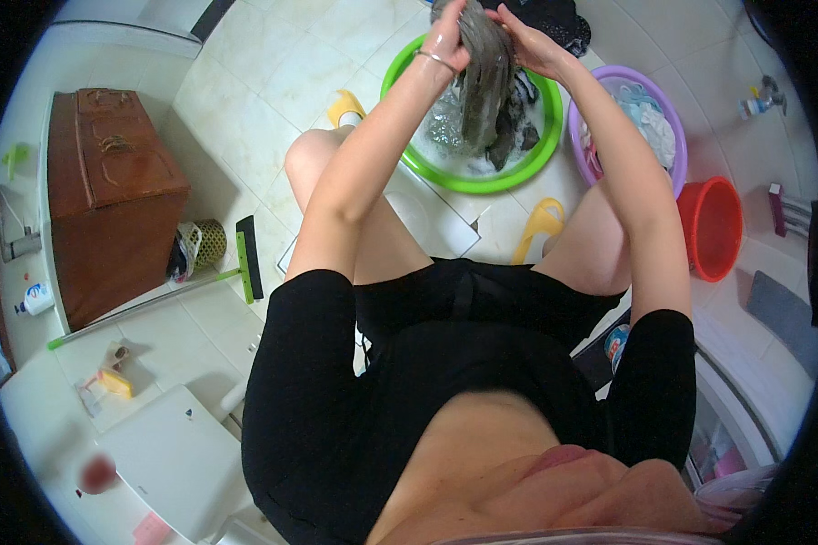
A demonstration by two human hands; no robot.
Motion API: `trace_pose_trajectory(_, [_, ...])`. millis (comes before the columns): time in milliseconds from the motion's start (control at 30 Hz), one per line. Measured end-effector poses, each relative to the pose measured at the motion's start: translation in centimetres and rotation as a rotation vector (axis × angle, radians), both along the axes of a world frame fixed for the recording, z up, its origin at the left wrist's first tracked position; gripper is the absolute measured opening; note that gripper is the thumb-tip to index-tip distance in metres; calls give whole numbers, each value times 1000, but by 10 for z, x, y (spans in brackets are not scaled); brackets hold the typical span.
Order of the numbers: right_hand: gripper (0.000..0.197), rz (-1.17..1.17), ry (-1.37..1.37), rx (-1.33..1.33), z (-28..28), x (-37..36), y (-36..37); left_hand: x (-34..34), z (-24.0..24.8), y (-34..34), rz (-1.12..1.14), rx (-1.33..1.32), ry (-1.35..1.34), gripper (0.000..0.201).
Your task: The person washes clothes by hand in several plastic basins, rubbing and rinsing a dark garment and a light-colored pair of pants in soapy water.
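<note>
A wet grey cloth (485, 77) hangs from my raised hands over a round green basin (482, 184), its lower end down among the suds. My left hand (445, 41), with a bracelet at the wrist, is closed on the cloth's left side near the top. On the other side, my right hand (532, 45) grips the cloth's right edge, its fingertips partly behind it. Foamy water (441, 127) and darker wet fabric (513, 118) lie in the basin. The very top of the cloth is cut off by the picture's edge.
Right of the green basin stand a purple basin (576, 136) of light clothes and a red bucket (713, 227). Black fabric (554, 23) lies behind. To the left are a brown cabinet (118, 209), a wastebasket (211, 243), a green squeegee (248, 259) and a white toilet (173, 454).
</note>
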State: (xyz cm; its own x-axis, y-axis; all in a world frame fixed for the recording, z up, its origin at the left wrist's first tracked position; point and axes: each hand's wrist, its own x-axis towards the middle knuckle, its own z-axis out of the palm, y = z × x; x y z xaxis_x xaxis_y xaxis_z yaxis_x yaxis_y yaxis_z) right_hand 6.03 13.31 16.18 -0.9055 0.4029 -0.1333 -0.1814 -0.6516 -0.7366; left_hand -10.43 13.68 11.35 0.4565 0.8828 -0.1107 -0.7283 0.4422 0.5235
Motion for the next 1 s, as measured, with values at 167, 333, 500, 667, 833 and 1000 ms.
trace_pose_trajectory(167, [34, -305, -617, 813, -14, 27, -8, 26, 42, 6, 195, -93, -355, 46])
trace_pose_trajectory(333, [38, -499, -496, 735, -19, 29, 3, 32, 60, -8, 210, -5, -207, 38])
trace_pose_trajectory(500, [18, -685, -183, 705, 28, 1, -14, 22, 12, -42, -83, 533, 957, 56])
trace_pose_trajectory(667, [20, -497, -380, 659, 24, -10, -2, 27, -4, -39, 104, 318, 798, 52])
trace_pose_trajectory(833, [43, -650, -524, 605, -17, 25, 2, 43, 7, -42, 184, 55, 531, 42])
trace_pose_trajectory(1000, [57, -493, -701, 298, -74, 53, -12, 34, 9, -31, 176, 14, 203, 36])
